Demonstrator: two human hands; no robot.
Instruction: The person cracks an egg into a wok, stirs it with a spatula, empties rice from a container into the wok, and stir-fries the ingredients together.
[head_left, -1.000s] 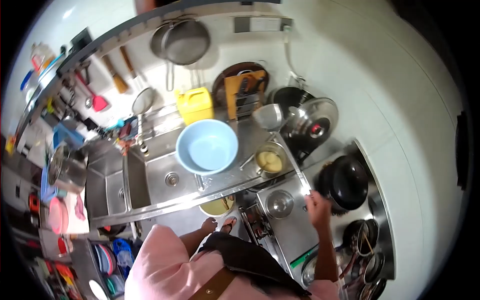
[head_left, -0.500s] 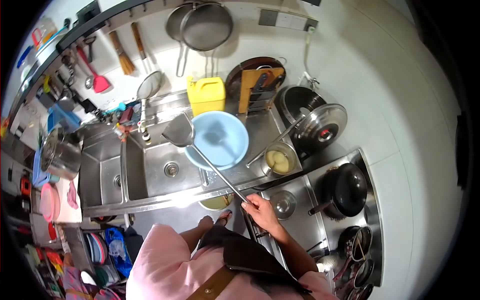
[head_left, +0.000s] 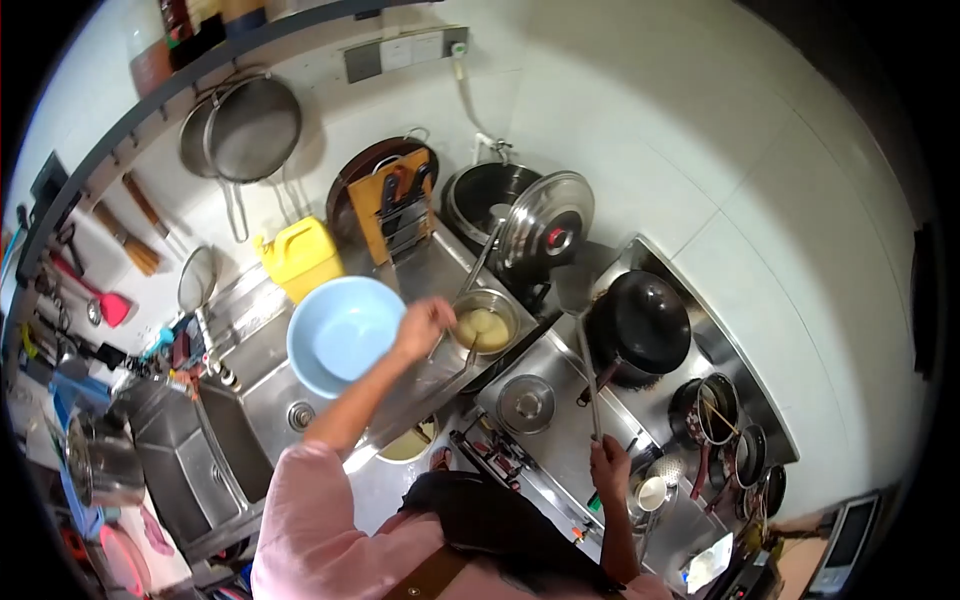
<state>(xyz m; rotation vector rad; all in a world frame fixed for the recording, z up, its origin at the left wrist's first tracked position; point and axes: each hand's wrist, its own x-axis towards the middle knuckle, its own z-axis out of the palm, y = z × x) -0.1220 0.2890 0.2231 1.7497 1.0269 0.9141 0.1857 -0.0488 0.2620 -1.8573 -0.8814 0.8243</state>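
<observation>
My right hand (head_left: 610, 470) is closed around the long handle of a metal wok spatula (head_left: 588, 360). Its broad blade points away from me, beside the lidded black wok (head_left: 648, 322) on the stove. My left hand (head_left: 425, 325) reaches across the counter to the near side of a steel pot (head_left: 490, 308) holding pale yellow rounded pieces in liquid. A long metal handle (head_left: 483, 258) slants past that pot, close to my left fingers. The fingers are blurred, and whether they grip the handle is unclear. Left of this hand sits a light blue basin (head_left: 345, 338).
A yellow jug (head_left: 303, 258) and a knife block (head_left: 400, 210) stand behind the basin. A large black pot with a steel lid (head_left: 547, 230) is in the corner. Saucepans (head_left: 708, 408) and a small metal bowl (head_left: 526, 404) are at the stove. The double sink (head_left: 165, 440) lies left.
The wok spatula has swung from over the basin to the stove side in my right hand. My left hand has risen from low by my body to the pot. The view has turned right.
</observation>
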